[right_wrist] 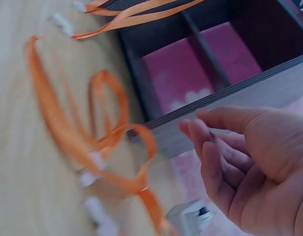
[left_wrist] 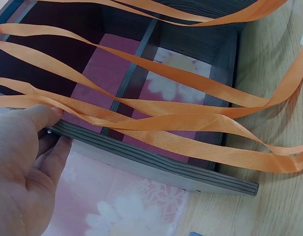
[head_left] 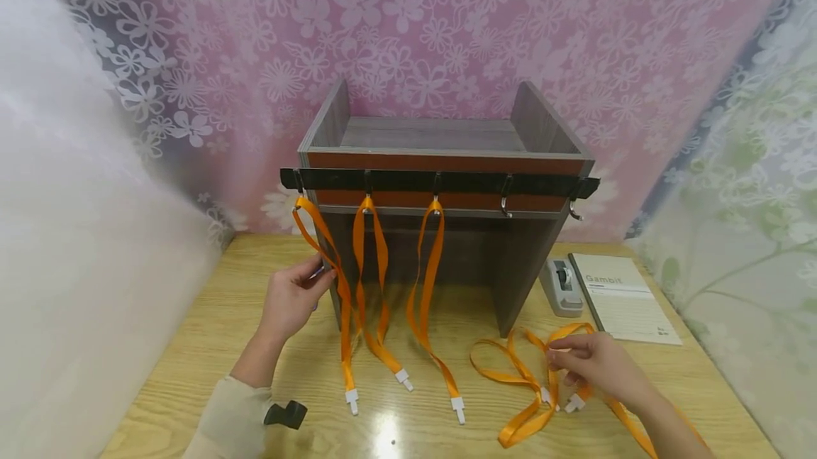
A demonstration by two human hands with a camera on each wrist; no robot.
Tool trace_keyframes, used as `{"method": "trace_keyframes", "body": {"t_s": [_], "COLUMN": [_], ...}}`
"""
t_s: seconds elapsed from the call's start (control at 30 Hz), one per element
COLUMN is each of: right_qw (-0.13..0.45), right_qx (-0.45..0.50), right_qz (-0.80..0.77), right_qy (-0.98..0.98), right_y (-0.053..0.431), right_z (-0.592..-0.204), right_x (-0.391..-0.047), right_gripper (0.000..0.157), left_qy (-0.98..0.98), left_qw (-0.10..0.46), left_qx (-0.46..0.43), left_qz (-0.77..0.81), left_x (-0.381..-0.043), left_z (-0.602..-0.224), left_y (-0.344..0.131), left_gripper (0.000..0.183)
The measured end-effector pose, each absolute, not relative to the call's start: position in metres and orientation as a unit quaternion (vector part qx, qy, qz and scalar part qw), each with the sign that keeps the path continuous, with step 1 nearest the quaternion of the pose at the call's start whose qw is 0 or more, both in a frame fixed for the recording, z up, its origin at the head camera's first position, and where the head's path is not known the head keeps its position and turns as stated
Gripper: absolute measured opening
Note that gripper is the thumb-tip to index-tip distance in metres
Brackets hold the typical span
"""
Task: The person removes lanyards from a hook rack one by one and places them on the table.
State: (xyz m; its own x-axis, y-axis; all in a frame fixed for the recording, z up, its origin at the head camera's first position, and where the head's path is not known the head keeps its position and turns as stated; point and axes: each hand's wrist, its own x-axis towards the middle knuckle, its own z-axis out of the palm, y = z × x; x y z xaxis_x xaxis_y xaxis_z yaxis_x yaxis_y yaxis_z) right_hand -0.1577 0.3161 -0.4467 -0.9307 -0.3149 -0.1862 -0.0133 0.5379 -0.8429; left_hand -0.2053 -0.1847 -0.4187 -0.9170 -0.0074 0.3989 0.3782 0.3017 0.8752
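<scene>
Three orange lanyards hang in loops from hooks: a left lanyard [head_left: 345, 303], a middle lanyard [head_left: 383, 267] and a third lanyard [head_left: 430, 267], each ending in a white clip. My left hand [head_left: 293, 299] grips the side panel edge of the grey wooden shelf [left_wrist: 156, 147], thumb in front and fingers behind, close to the left lanyard. More orange lanyards [head_left: 523, 381] lie loosely looped on the table at the right, with white clips among them. Over these is my right hand [head_left: 596, 367], its fingers loosely bent; the right wrist view shows nothing held between them.
A black hook rail [head_left: 402, 179] runs across the shelf front, with a bare hook [head_left: 506, 207] and another bare hook [head_left: 575, 211] at its right. A grey tape dispenser [head_left: 563, 289] and a notebook [head_left: 628, 296] lie right of the shelf on the wooden table [head_left: 210, 345].
</scene>
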Motion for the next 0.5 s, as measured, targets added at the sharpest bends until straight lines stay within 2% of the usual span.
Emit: {"method": "trace_keyframes", "body": {"t_s": [0.23,0.5], "right_qw": [0.112,0.086], "right_qx": [-0.102,-0.109], "right_qz": [-0.457,-0.459], "right_qy": [0.876,0.878], "right_y": [0.306,0.29], "right_z": [-0.406,-0.372], "right_x": [-0.161,-0.162], "right_gripper": [0.044,0.042], "left_qy": [-0.788,-0.782], "left_qw": [0.167,0.169], "left_qx": [-0.122,-0.128], "left_qz": [-0.579,-0.586], "left_x": [-0.206,-0.206], "left_z": [-0.418,-0.42], "left_y": [-0.184,-0.184], "left_gripper": [0.039,0.038]}}
